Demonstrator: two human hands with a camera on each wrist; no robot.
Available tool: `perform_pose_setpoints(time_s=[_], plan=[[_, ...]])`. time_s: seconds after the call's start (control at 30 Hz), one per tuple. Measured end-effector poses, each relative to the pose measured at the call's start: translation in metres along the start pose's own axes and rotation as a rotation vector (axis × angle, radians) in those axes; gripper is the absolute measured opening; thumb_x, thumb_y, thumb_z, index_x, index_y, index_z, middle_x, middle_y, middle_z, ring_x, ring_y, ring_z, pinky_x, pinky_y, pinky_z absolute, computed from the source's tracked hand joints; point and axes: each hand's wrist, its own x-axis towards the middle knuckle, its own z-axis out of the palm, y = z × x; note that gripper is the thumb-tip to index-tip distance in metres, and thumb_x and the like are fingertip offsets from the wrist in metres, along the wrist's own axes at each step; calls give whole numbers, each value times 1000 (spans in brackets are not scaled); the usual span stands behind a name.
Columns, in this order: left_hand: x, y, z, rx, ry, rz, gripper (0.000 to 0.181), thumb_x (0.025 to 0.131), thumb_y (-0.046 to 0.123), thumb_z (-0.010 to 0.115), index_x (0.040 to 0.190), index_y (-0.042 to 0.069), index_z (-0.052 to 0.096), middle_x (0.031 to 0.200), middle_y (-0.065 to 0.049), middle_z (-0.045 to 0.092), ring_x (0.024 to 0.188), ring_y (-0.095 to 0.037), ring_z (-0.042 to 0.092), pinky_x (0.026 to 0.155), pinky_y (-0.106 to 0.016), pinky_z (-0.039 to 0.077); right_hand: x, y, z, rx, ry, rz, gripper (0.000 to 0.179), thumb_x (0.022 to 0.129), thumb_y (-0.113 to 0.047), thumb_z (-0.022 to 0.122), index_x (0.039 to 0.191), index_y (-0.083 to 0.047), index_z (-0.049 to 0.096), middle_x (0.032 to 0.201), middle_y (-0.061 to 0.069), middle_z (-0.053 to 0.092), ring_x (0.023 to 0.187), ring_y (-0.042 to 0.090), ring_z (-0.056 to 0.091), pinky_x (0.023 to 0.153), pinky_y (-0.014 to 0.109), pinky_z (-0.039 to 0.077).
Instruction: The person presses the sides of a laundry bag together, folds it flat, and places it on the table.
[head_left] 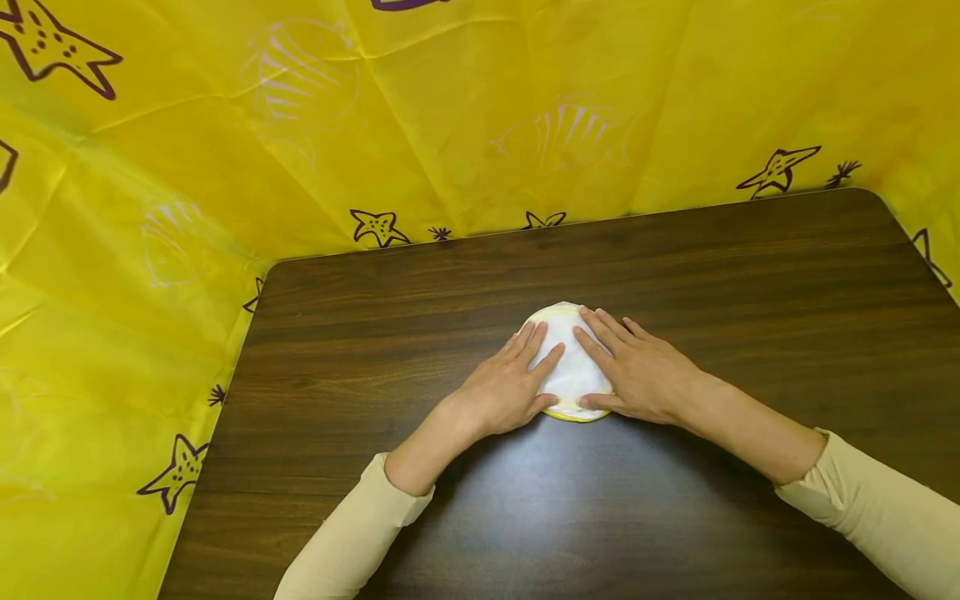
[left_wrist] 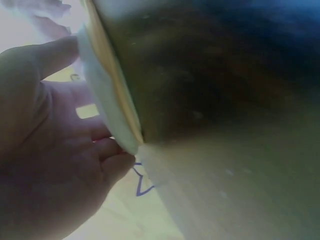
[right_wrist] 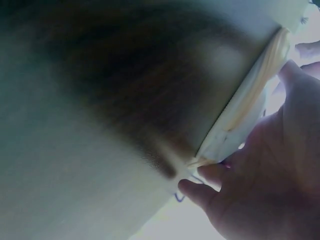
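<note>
A round white cloth item with yellow edging (head_left: 572, 371) lies flat on the dark wooden table; its exact kind is unclear. My left hand (head_left: 510, 383) rests on its left side with fingers extended and spread, the thumb at the near edge. On the opposite side my right hand (head_left: 648, 375) presses down in the same way, fingers straight and pointing inward. From the side, the left wrist view shows the cloth item (left_wrist: 102, 90) as a low layered stack under the fingers. Layers of the cloth (right_wrist: 240, 112) also show beneath the hand in the right wrist view.
The brown wood-grain table (head_left: 360, 333) has rounded far corners. A yellow curtain (head_left: 450, 108) printed with starfish and fish hangs along its far and left sides, and also shows at the right.
</note>
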Motion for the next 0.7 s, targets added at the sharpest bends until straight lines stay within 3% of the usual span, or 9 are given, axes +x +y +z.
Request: perform_pose_setpoints(time_s=[0.17, 0.3, 0.7], plan=[[1, 2, -3, 20, -39, -28, 69, 103, 49, 43, 159, 14, 23, 164, -21, 8, 151, -35, 7, 121, -39, 13, 1, 0, -2, 0, -19, 10, 94, 92, -64, 56, 154, 1, 30, 163, 22, 14, 147, 40, 23, 114, 59, 26], [2, 2, -1, 47, -34, -47, 70, 103, 53, 42, 160, 17, 22, 164, -19, 8, 151, -32, 8, 121, -38, 14, 2, 1, -4, 3, -25, 11, 94, 91, -65, 57, 154, 0, 30, 163, 21, 15, 148, 39, 22, 115, 59, 23], [-6, -3, -6, 31, 110, 2, 67, 100, 53, 51, 154, 16, 38, 160, -15, 28, 148, -34, 25, 119, -40, 24, -3, 1, -6, 41, 12, -2, 92, 92, -66, 54, 156, -5, 28, 165, 18, 9, 148, 42, 19, 115, 59, 23]])
